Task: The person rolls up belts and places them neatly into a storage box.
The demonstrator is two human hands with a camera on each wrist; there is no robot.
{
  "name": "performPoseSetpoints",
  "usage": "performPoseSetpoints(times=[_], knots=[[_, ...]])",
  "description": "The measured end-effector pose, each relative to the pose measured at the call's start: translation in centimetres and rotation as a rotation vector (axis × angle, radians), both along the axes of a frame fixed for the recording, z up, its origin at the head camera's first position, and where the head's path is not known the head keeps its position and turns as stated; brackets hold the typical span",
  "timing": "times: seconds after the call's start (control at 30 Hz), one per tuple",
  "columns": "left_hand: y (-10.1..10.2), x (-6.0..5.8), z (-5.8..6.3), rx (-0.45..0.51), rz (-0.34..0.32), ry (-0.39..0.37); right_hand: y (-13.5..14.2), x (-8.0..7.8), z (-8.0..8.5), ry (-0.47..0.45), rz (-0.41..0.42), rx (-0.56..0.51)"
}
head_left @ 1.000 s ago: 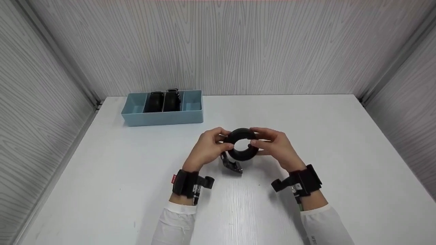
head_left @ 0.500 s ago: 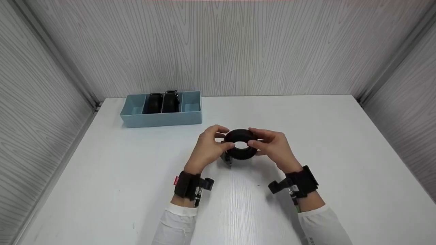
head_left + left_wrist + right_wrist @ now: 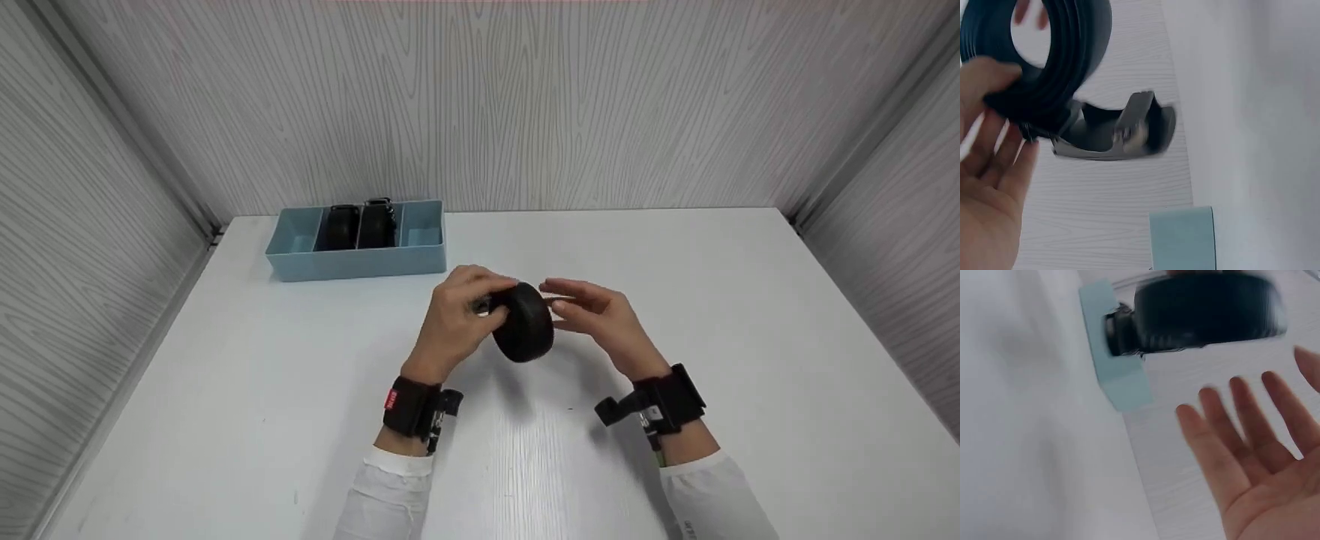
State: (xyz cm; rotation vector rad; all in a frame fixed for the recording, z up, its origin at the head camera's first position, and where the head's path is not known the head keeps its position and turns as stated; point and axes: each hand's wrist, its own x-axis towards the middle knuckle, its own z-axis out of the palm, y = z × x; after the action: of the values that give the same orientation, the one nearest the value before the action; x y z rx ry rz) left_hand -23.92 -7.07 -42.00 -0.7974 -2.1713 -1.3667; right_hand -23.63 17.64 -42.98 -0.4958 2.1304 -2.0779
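Observation:
A rolled black belt (image 3: 531,330) is held up over the table, its coil turned partly edge-on in the head view. My left hand (image 3: 454,322) grips it, with thumb and fingers pinching the coil on its left side. From the belt's outer end sticks a dark metal buckle (image 3: 1129,132), plain in the left wrist view but mostly hidden behind the left hand in the head view. My right hand (image 3: 600,322) is just to the right of the coil. In the right wrist view its fingers (image 3: 1247,422) are spread and relaxed, apart from the belt.
A blue divided box (image 3: 356,264) stands at the back left of the white table (image 3: 675,285). Two more rolled black belts, one on the left (image 3: 343,227) and one on the right (image 3: 376,225), fill its middle compartments. Wood-grain panels (image 3: 525,105) enclose the table behind and at the sides.
The belt coil has turned from face-on to nearly edge-on, and its buckle has swung behind the left hand. The right hand has let go of the coil; the left keeps its grip.

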Motion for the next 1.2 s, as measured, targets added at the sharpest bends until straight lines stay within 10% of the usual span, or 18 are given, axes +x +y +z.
performPoseSetpoints(times=[0.3, 0.5, 0.77, 0.93, 1.2], knots=[[1.7, 0.4, 0.2, 0.044, -0.266, 0.040, -0.4, -0.1, -0.6, -0.062, 0.145, 0.088], [1.8, 0.8, 0.7, -0.057, -0.194, -0.113, -0.9, 0.0, -0.6, -0.020, -0.069, 0.146], [2.3, 1.6, 1.7, -0.253, 0.019, -0.551, -2.2, 0.1, -1.4, 0.371, -0.287, 0.418], [3.1, 2.0, 1.4, -0.279, 0.073, -0.483, -2.6, 0.2, -2.1, 0.471, -0.294, 0.456], [3.3, 2.0, 1.0, -0.282, 0.133, -0.318, -2.4, 0.0, -1.9, 0.347, -0.201, 0.329]])
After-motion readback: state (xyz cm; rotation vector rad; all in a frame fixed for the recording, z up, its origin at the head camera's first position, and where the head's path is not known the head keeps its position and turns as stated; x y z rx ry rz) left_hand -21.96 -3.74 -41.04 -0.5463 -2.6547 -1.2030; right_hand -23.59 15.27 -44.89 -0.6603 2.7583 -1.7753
